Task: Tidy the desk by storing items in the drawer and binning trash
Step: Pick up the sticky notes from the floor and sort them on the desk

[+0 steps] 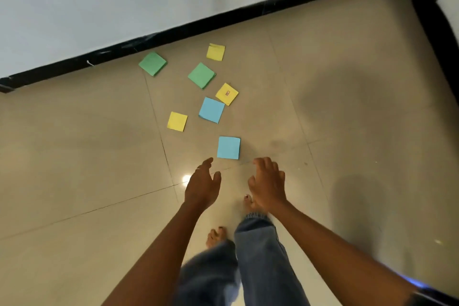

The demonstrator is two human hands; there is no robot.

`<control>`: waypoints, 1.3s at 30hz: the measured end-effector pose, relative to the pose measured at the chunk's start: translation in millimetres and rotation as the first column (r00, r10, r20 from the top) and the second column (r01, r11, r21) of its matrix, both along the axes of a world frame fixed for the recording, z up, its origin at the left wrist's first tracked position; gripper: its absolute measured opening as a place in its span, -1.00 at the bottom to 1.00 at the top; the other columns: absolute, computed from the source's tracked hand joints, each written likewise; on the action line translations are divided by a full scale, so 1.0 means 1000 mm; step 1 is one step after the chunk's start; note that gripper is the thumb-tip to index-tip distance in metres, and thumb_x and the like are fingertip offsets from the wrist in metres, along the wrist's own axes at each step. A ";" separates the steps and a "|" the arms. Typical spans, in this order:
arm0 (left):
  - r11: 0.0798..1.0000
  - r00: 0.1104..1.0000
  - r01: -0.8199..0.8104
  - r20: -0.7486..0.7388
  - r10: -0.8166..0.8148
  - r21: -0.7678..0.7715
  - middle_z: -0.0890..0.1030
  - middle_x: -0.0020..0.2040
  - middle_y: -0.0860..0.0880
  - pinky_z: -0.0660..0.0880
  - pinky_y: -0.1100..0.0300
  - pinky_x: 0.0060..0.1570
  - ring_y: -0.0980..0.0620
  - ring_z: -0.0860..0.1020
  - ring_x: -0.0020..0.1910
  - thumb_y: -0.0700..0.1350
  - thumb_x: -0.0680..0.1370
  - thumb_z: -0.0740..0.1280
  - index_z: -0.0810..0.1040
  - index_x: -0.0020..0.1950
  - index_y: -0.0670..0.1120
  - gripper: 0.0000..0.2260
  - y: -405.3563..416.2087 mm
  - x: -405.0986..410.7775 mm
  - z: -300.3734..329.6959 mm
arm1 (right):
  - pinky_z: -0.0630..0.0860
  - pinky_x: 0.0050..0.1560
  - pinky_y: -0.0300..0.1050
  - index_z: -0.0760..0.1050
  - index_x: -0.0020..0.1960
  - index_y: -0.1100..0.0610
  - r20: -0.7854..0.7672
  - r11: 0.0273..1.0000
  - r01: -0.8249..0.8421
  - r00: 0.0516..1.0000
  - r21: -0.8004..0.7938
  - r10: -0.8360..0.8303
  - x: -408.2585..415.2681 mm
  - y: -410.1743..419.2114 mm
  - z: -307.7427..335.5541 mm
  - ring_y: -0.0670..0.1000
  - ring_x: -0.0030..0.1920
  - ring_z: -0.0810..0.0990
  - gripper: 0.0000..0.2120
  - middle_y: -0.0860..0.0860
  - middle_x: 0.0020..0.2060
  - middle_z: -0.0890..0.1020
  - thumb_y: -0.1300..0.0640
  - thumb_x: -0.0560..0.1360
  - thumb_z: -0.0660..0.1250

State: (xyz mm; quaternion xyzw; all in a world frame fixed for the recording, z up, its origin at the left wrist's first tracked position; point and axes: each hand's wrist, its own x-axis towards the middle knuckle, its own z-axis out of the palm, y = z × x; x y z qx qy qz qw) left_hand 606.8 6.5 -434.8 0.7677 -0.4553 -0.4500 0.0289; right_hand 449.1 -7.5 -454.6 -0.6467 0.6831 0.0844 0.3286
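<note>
Seven flat square paper pads lay scattered on the glossy beige tiled floor (74, 156), all on the near side of the black baseboard (173, 32): two green pads (152, 63) closest to it, three yellow pads (215, 52) and two blue pads (211, 110) farther out, the nearest blue pad (228, 147) farthest from it. The left hand (202, 187) and right hand (268, 182) reached forward, fingers loosely spread and empty, just short of that blue pad.

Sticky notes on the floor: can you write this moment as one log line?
hands: left hand open, right hand open, both empty | sticky notes: seven on floor, none touched | nearest: blue
</note>
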 end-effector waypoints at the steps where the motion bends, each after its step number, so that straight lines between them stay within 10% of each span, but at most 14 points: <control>1: 1.000 1.000 -0.013 0.005 0.013 -0.014 0.37 0.44 -0.07 0.32 0.13 0.29 -0.06 0.38 0.37 -0.08 0.62 0.17 0.21 0.49 -0.07 -0.56 -0.010 -0.004 -0.017 | 0.31 0.15 -0.03 0.35 0.26 0.11 -0.007 1.000 -0.022 1.000 -0.001 0.022 0.002 -0.011 -0.014 0.08 0.22 0.39 -0.68 0.05 0.22 0.44 0.18 0.51 0.16; 15: 0.929 0.899 0.368 0.247 -0.363 0.025 -0.16 0.57 -0.09 -0.02 -0.07 0.46 -0.11 -0.12 0.54 0.13 0.57 0.20 -0.23 0.54 -0.11 -0.23 -0.050 0.006 -0.295 | 0.32 0.19 -0.01 0.26 0.36 0.10 -0.059 0.903 -0.428 0.901 0.027 0.429 0.039 -0.121 -0.273 0.09 0.27 0.34 -0.48 0.05 0.31 0.36 -0.04 0.49 0.31; 21: 0.918 0.900 0.379 0.281 -0.334 -0.121 0.19 0.52 -0.18 0.15 -0.21 0.38 -0.18 0.13 0.50 0.41 0.40 0.07 0.07 0.52 -0.19 -0.10 -0.041 0.017 -0.370 | 0.30 0.08 0.02 0.34 0.29 0.05 -0.018 0.909 -0.416 0.909 -0.025 0.416 0.051 -0.114 -0.320 0.11 0.21 0.36 -0.39 0.02 0.24 0.41 -0.10 0.33 0.44; 39: 0.784 0.917 0.310 0.387 -0.097 -0.538 0.39 0.41 -0.10 0.13 -0.05 0.41 -0.01 0.27 0.45 0.48 0.32 0.23 0.28 0.42 -0.20 -0.07 -0.032 0.021 -0.410 | 0.25 0.12 -0.02 0.22 -0.07 -0.06 -0.026 0.899 -0.422 0.904 0.115 0.427 0.079 -0.141 -0.327 0.03 0.23 0.22 -0.55 -0.07 0.10 0.28 0.02 0.28 0.48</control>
